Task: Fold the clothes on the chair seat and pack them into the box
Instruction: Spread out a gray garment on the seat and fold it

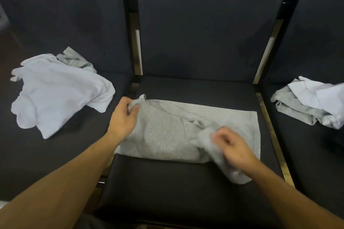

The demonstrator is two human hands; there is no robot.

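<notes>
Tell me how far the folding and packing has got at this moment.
Early. Nothing looks finished; no box is in view. In hand: the grey shirt on the middle seat, left hand and right hand each gripping part. Left: the crumpled left pile and right pile.

A heather-grey garment (167, 132) lies on the middle black chair seat (167, 182). On the left seat, a white garment (59, 91) covers a grey one (74, 59). Far right, white cloth (316, 96) tops grey cloth (297, 111).
</notes>
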